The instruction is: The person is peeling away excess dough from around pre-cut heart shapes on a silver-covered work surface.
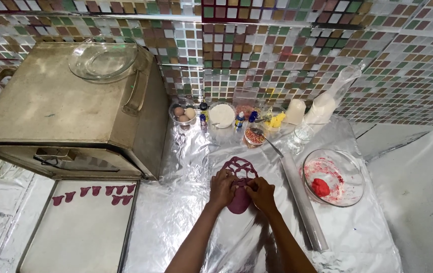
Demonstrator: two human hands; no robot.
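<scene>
Head view shows the left hand and right hand pressed together, fingers curled down onto a flat sheet of dark purple rolled dough with shapes already cut from its far half. Whether the fingers pinch a cutter or the dough itself I cannot tell.

The dough lies on the foil-covered tabletop, and thin dough could stretch or tear if lifted carelessly (the cut lattice looks fragile). Crinkled foil may also drag up with it.

Just right lies a long foil-wrapped rolling pin, which an elbow could nudge toward the clear glass bowl holding a red dough lump. Left, a pale baking tray carries small purple cut-outs near the metal box oven.
</scene>
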